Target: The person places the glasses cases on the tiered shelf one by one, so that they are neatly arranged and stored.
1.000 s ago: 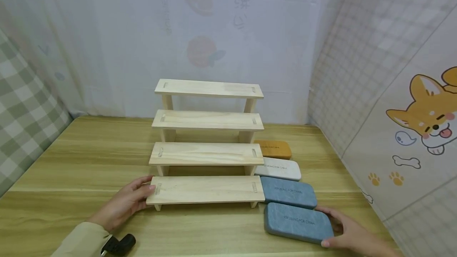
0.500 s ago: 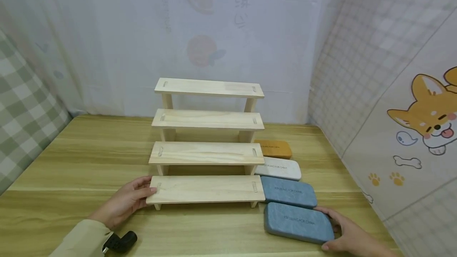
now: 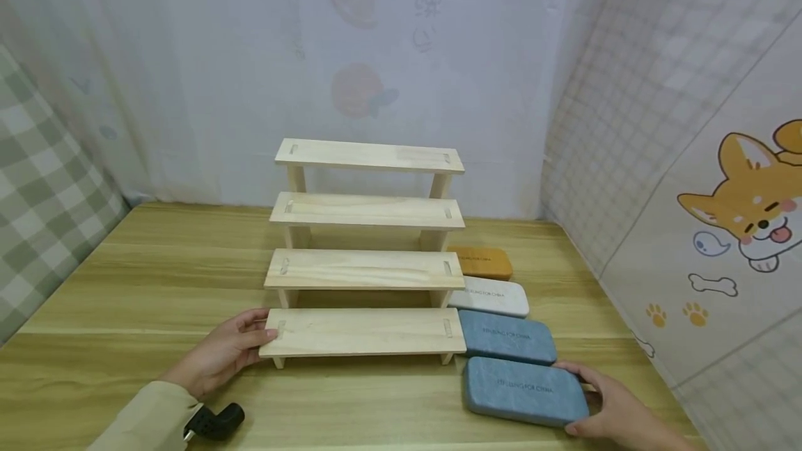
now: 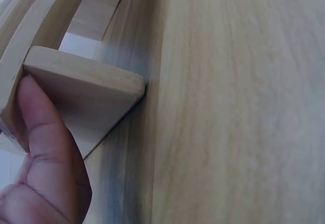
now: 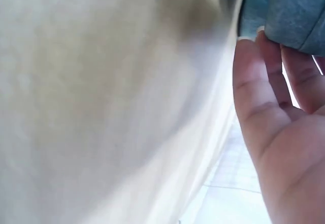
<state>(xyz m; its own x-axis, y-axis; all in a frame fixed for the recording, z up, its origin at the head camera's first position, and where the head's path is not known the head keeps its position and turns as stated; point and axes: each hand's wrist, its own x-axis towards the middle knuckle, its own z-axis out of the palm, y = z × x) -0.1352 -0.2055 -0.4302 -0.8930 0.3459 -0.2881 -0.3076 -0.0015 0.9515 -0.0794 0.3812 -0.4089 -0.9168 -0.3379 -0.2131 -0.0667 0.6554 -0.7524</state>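
Observation:
A pale wooden step stand [image 3: 363, 333] with several shelves stands in the middle of the table in the head view. My left hand [image 3: 222, 350] pinches the left end of its lowest shelf, a finger lying on top. In the left wrist view, one digit [image 4: 45, 127] presses under the board beside the stand's leg [image 4: 86, 82]. At the front right lies a blue glasses case [image 3: 525, 390]. My right hand [image 3: 617, 409] grips its right end, thumb at the near corner and fingers at the far one. Part of that blue case [image 5: 297, 16] shows in the right wrist view.
Behind the front case, a second blue case [image 3: 507, 336], a white case [image 3: 491, 296] and an orange case [image 3: 482, 262] line up along the stand's right side, partly behind its shelves. Cloth curtains [image 3: 438, 75] border the wooden table [image 3: 156, 277] at the back and sides.

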